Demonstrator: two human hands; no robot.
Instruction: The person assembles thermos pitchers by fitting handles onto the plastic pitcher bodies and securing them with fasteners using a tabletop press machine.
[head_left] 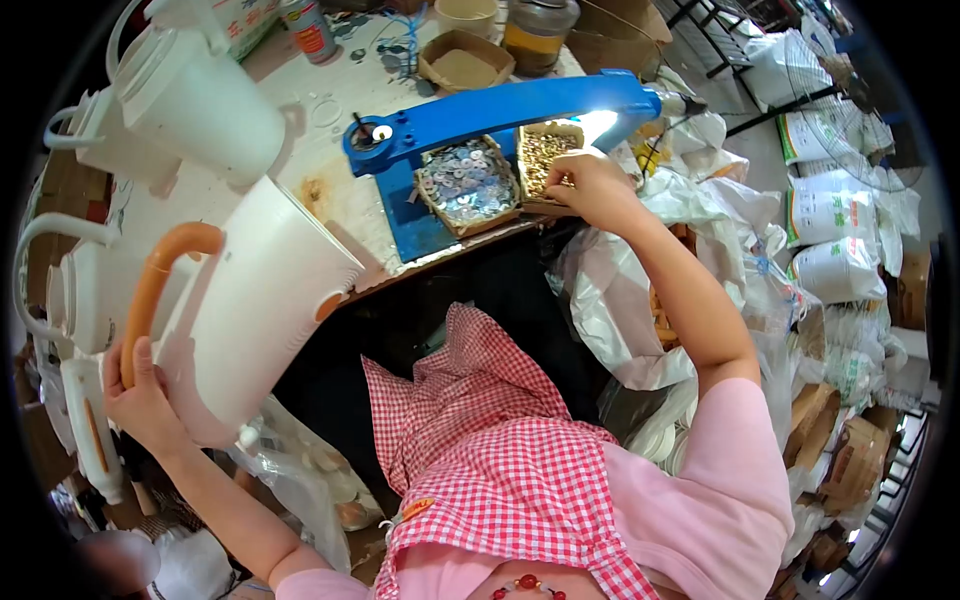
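A white plastic pitcher [250, 310] with an orange handle [150, 290] leans tilted at the table's front left. My left hand [148, 402] is closed around the lower end of that handle. At the right, my right hand [597, 188] has its fingers curled together over a small box of brass-coloured small parts [545, 150]; whatever its fingertips hold is hidden. Beside that box stands a second box of silvery, washer-like pieces [468, 185]. Both sit under the arm of a blue machine [500, 112], which has a bright light at its right end.
More white pitchers [205, 105] stand at the left. Behind the machine are a cardboard tray [465, 62], a jar [540, 35] and a spray can [308, 32]. An open plastic sack [625, 310] with orange pieces hangs below my right arm. Stacked bags [830, 215] line the right side.
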